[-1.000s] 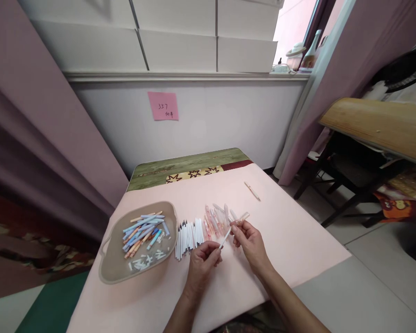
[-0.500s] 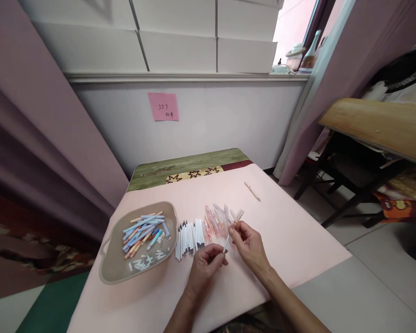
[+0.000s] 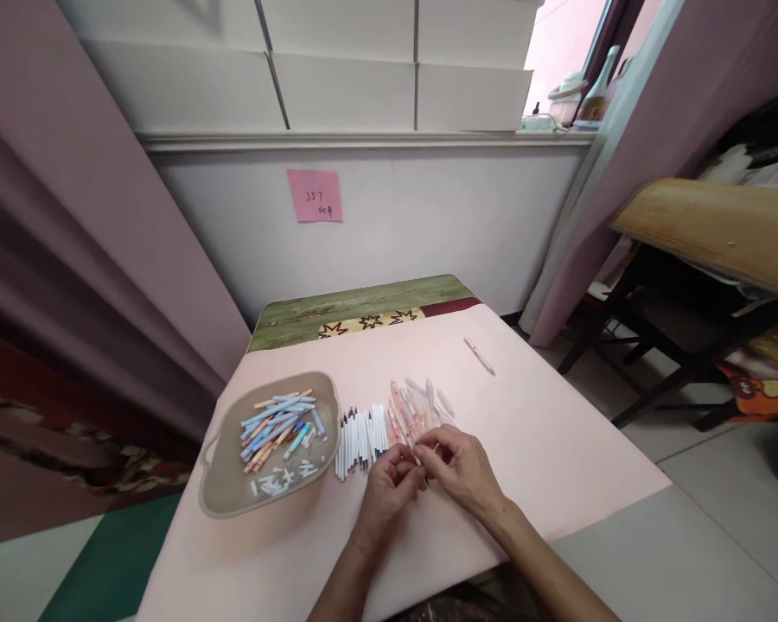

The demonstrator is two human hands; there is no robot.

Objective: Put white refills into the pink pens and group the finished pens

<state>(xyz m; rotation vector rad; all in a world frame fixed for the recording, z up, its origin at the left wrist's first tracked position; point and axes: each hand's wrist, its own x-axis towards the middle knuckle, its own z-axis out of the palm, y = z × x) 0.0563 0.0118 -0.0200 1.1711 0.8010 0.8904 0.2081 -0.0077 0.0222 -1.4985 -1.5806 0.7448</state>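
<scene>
Pinching a slim pen part (image 3: 418,459), mostly hidden, between left hand (image 3: 392,485) and right hand (image 3: 459,466), fingertips close together. Likely light, stiff, slick; best held near its ends. Just beyond hands: translucent pink pen barrels (image 3: 403,409). Leftward: white refills (image 3: 358,441), beige basin (image 3: 224,491).

From my head, my camera faces forward and down across the table (image 3: 545,441) from its near edge, with my left hand (image 3: 389,490) and right hand (image 3: 462,471) close below. The view reaches past the far edge to the wall (image 3: 441,216).
</scene>
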